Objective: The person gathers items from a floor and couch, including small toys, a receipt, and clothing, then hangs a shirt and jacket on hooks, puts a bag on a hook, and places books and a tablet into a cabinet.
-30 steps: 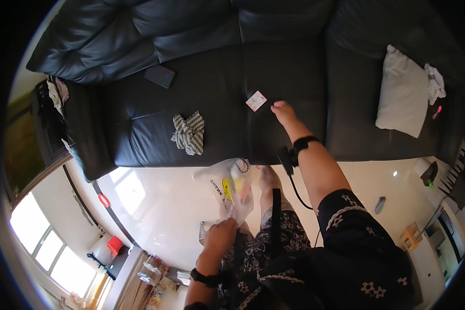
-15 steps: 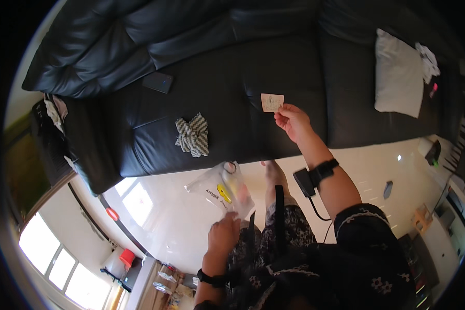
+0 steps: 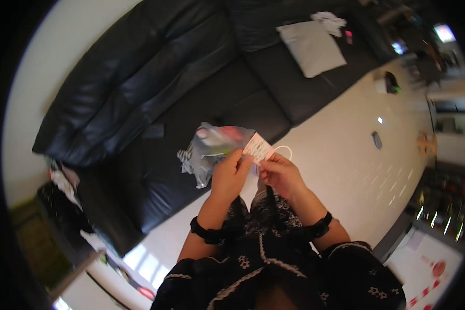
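A small pale pink printed paper slip (image 3: 259,148) is held up in front of me between both hands. My right hand (image 3: 283,176) is closed, pinching the slip's lower right corner. The thumb of my left hand (image 3: 231,174) meets its lower left edge, and the fingers are closed, partly hidden. Just beyond the left hand is a clear plastic bag (image 3: 212,147) with red and green items inside. Its grip on the bag is hidden. A white loop (image 3: 290,150) curves out beside the slip; what it belongs to is unclear.
A long black leather sofa (image 3: 170,111) stretches across in front of me. On it are a dark phone (image 3: 153,131), a striped cloth bundle (image 3: 184,158) partly behind the bag, and a light grey cushion (image 3: 312,49). A grey slipper-like object (image 3: 376,140) lies on the pale floor (image 3: 336,165).
My right hand has brought the slip back from over the sofa toward my left hand. The left hand and the bag have risen to meet it. My view has turned to the right.
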The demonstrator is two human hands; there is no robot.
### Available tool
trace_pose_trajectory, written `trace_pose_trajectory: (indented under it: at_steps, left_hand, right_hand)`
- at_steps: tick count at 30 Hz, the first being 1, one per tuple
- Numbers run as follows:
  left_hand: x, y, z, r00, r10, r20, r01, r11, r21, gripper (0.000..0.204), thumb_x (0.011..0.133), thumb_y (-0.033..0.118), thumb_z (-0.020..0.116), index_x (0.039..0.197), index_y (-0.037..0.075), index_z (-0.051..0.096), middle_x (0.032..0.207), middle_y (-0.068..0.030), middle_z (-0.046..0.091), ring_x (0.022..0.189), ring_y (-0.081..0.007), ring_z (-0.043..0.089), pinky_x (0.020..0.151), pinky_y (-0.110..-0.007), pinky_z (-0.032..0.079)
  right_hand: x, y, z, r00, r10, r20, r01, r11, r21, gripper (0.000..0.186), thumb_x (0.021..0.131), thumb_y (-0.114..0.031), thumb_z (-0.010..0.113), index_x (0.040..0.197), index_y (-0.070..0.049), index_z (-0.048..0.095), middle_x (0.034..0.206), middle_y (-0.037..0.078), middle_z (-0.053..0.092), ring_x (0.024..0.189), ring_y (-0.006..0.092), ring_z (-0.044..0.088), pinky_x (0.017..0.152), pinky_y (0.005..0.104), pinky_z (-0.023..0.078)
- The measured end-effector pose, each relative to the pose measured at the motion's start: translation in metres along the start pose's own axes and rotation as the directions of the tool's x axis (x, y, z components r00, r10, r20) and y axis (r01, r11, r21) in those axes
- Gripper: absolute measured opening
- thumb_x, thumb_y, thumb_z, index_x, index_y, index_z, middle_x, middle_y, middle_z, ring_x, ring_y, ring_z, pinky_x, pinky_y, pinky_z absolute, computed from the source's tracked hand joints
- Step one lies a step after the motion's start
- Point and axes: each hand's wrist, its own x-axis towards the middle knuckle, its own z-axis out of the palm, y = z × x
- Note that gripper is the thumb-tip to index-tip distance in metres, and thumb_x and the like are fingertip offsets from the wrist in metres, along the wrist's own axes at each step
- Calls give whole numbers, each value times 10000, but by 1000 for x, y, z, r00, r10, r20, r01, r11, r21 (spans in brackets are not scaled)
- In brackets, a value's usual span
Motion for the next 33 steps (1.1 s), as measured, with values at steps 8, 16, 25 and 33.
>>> trace_pose_trajectory:
  at_steps: [8,16,25,33]
  left_hand:
    - [-25,70,46,843,204,498,-132,976,-176,178,824,133,543,713,-3,516,578,24,464,546,-31,368,473,-212,306]
    - [-105,98,159,478,192,857,-153,979,-134,169,831,151,543,772,-6,556,599,28,497,554,-24,390,483,-198,303]
    - [-252,105,291,234,146,961,-92,988,-127,121,871,121,494,854,14,548,676,59,506,593,8,383,525,-150,295]
    - [-372,92,388,218,139,966,-73,989,-126,92,845,103,519,787,33,525,646,52,495,577,-4,396,515,-163,313]
  right_hand:
    - [-148,9,-28,882,-445,-157,440,895,-65,182,812,-173,594,932,-58,521,822,11,560,672,79,512,602,205,407]
    - [-258,65,-104,612,-588,-528,636,764,-113,157,812,-203,599,821,-57,542,702,-12,550,592,48,474,525,186,365]
    - [-390,156,-204,409,-528,-744,755,654,-50,125,801,-150,606,776,-52,532,660,12,549,550,61,482,525,184,374]
    - [-487,227,-291,374,-512,-773,781,624,-35,125,798,-158,606,801,-49,546,700,19,587,564,52,479,513,175,364]
